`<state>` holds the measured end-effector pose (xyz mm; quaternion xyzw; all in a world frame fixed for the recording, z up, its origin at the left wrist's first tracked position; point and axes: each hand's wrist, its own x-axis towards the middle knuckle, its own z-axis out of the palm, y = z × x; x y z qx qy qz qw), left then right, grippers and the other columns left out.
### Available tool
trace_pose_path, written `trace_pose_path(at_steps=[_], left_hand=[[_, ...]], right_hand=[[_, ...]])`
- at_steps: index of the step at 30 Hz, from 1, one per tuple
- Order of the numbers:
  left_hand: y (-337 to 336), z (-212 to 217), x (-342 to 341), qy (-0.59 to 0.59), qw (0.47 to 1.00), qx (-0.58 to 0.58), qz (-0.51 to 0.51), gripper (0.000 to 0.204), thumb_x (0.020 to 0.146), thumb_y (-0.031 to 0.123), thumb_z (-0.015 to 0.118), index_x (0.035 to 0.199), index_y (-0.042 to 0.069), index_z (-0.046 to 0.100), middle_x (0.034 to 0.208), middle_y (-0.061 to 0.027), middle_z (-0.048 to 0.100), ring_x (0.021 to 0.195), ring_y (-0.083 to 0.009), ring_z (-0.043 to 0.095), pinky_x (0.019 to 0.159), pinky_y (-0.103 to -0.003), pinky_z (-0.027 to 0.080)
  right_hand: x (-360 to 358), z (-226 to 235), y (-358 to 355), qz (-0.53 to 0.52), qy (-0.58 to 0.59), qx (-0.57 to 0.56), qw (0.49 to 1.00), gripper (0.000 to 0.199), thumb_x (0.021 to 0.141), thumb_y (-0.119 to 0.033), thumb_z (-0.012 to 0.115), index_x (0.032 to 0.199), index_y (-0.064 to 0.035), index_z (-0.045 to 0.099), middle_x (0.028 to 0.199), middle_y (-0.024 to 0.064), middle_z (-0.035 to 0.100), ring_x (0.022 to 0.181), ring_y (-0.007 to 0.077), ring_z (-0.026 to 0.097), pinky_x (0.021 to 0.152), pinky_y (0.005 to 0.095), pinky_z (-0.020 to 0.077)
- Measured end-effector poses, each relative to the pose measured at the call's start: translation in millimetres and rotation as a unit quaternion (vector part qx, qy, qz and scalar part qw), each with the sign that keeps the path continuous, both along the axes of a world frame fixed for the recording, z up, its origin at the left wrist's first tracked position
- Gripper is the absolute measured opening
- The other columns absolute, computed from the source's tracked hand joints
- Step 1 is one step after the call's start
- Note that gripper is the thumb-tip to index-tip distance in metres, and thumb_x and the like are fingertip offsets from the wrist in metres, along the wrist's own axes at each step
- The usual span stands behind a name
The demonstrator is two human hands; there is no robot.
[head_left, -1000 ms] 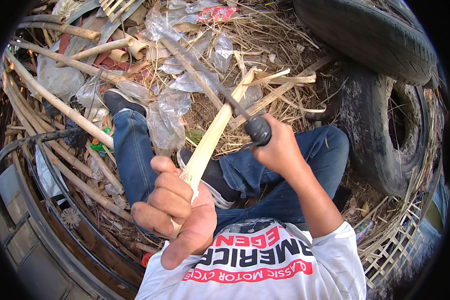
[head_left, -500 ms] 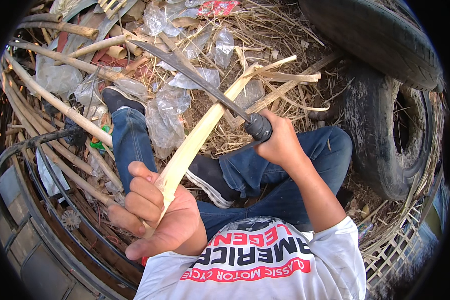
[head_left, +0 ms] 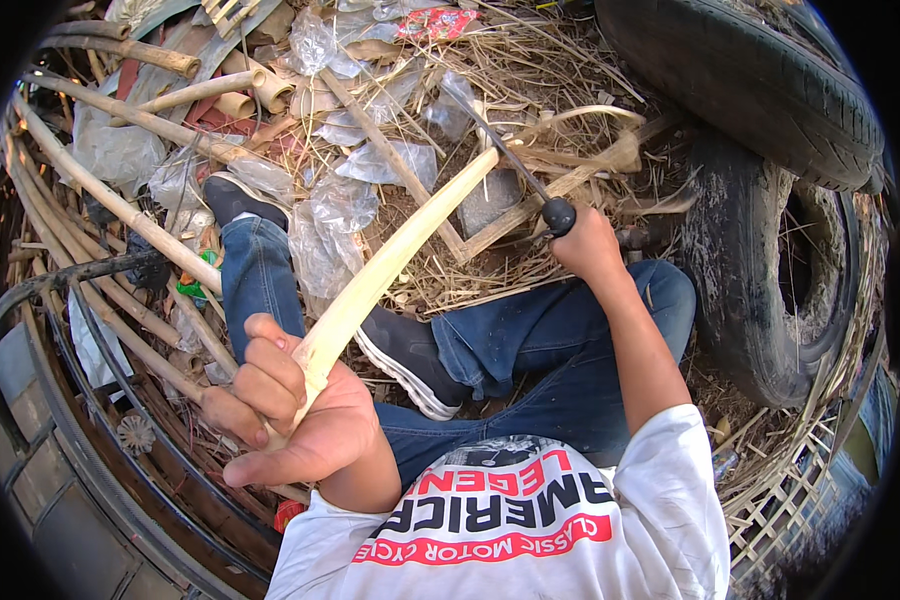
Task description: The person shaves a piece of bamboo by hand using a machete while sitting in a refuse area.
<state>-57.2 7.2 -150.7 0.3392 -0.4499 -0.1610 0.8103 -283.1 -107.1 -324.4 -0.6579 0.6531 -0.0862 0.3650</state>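
A pale, freshly shaved bamboo piece [head_left: 400, 260] slants away from me, its near end in my left hand [head_left: 305, 415], with the fingers curled round it. My right hand [head_left: 590, 245] grips the black knob-ended handle of a machete [head_left: 518, 165]. The dark blade crosses the far tip of the bamboo and points away to the left. Thin curled strips [head_left: 585, 112] hang off around that tip, some smeared by motion. Below the blade, a flat grey block [head_left: 488, 200] lies on the ground beside a bent wooden strip [head_left: 450, 235].
Two worn tyres [head_left: 740, 90] are at the right, one leaning over the other. Bamboo poles [head_left: 120, 205] and clear plastic bags [head_left: 330, 215] litter the left. A black metal frame [head_left: 65, 280] stands at the left edge, a woven basket [head_left: 785, 500] at the lower right.
The machete has slid along the bamboo to its far tip, my right hand moving away and to the right. My left hand has shifted slightly left with the bamboo.
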Motion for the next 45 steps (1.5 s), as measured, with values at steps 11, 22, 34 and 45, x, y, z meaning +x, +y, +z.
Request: trace_pose_path(at_steps=[11,22,34,45], left_hand=[[-3.1,3.0,6.9,0.024,0.999,0.001,0.035,0.058,0.079,0.071,0.057,0.081,0.017,0.035,0.063,0.0055,0.032,0.061,-0.0097,0.030,0.073,-0.032,0.025],[-5.6,13.9,-0.6,-0.092,0.995,0.009,-0.043,0.066,0.072,0.067,0.067,0.097,0.013,0.039,0.084,0.0001,0.036,0.084,-0.0165,0.037,0.088,-0.037,0.026],[10.5,1.5,5.7,-0.058,0.998,0.005,-0.039,0.063,0.073,0.063,0.067,0.097,0.013,0.038,0.087,-0.0021,0.036,0.087,-0.0179,0.039,0.090,-0.037,0.029],[18.9,-2.7,-2.5,-0.069,0.998,0.001,-0.012,0.054,0.079,0.059,0.061,0.096,0.014,0.037,0.083,-0.0017,0.033,0.082,-0.0173,0.036,0.080,-0.035,0.028]], right_hand=[[4.7,4.9,0.4,-0.018,0.037,-0.005,0.999,0.035,0.070,-0.013,0.066,0.104,-0.0023,0.062,0.088,0.0257,0.066,0.088,0.0429,0.064,0.081,0.0487,0.0496],[57.2,119.3,68.4,0.041,-0.345,0.027,0.937,0.032,0.062,-0.004,0.069,0.092,0.0018,0.059,0.074,0.0141,0.062,0.067,0.0220,0.062,0.067,0.0323,0.0488],[66.2,89.7,83.5,0.047,-0.293,-0.010,0.955,0.031,0.061,-0.003,0.069,0.091,0.0018,0.060,0.072,0.0152,0.064,0.066,0.0259,0.065,0.065,0.0327,0.0498],[60.2,96.8,87.6,0.049,-0.296,-0.021,0.954,0.031,0.061,-0.001,0.066,0.090,0.0032,0.061,0.075,0.0189,0.065,0.070,0.0296,0.066,0.066,0.0343,0.0496]])
